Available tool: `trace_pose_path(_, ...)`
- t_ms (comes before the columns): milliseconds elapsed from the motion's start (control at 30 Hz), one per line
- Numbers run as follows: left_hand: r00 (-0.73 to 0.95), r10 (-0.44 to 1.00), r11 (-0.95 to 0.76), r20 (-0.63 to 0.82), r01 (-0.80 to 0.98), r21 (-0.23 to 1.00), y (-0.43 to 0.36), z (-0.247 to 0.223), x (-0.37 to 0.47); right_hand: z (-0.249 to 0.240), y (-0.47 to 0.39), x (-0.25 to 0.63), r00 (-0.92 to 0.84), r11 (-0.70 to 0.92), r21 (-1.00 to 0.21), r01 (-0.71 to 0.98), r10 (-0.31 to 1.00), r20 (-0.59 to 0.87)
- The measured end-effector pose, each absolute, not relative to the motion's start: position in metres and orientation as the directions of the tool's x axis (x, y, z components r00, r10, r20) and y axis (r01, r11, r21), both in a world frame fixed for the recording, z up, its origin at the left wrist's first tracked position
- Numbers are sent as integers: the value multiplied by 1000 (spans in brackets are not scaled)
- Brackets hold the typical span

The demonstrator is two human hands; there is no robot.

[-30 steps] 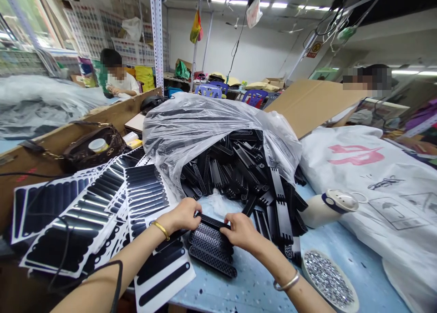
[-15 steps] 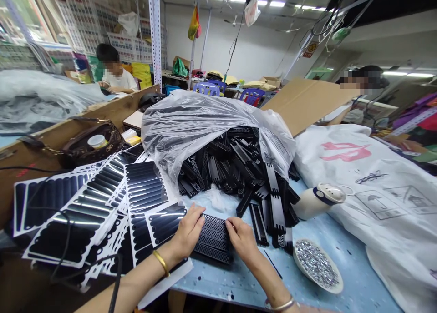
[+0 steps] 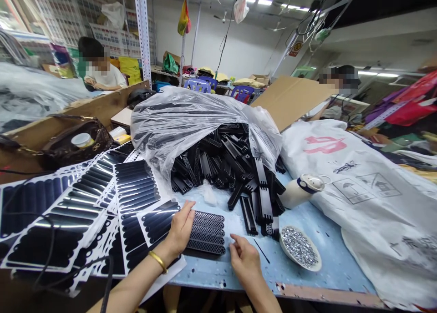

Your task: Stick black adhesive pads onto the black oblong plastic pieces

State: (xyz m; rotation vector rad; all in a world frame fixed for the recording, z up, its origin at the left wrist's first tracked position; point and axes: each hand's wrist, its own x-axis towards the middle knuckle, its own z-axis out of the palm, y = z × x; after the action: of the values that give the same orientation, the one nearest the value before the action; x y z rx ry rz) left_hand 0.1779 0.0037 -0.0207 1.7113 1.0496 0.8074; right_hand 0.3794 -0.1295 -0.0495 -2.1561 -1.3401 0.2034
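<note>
A row of black perforated strips [image 3: 207,233] lies side by side on the blue table. My left hand [image 3: 181,227] rests at the row's left end, fingers together along its edge, beside a sheet of black stickers [image 3: 159,219]. To the right of the row, my right hand [image 3: 244,257] is apart from the strips, its fingers loosely spread and holding nothing. Behind the row, a clear plastic bag [image 3: 191,115] spills many black toothed pieces [image 3: 235,167] onto the table. A thin black stick [image 3: 262,251] lies right of my right hand.
A bowl of small shiny metal parts [image 3: 300,248] and a cream bottle [image 3: 300,191] stand at the right, near a large white sack [image 3: 355,185]. Black sticker sheets [image 3: 58,217] and a brown handbag [image 3: 64,142] are at the left. Two people sit farther back.
My right hand has let go of the strips' right end and moved down, away from them. My left hand stays at their left end. The view has shifted right.
</note>
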Motion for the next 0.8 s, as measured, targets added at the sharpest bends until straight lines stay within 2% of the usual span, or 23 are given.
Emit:
trace_pose_path(233, 387, 919, -207, 74, 314, 927, 3, -23, 186, -48, -100, 371, 443, -286, -482, 828, 860, 252)
trace_pose_path(433, 397, 912, -225, 102, 277, 934, 5, -17, 191, -49, -92, 370, 433, -274, -468, 840, 858, 276)
trace_pose_path(567, 392, 916, -207, 81, 289, 935, 3, -1, 183, -43, -96, 384, 451, -268, -502, 822, 845, 287)
trace_pose_path(733, 406, 894, -311, 191, 252, 917, -38, 31, 113, -29, -133, 380, 530, -273, -593, 758, 787, 316)
trace_pose_path(800, 470, 876, -260, 111, 265, 929, -61, 31, 73, -24, -151, 356, 486, -192, -614, 766, 798, 357)
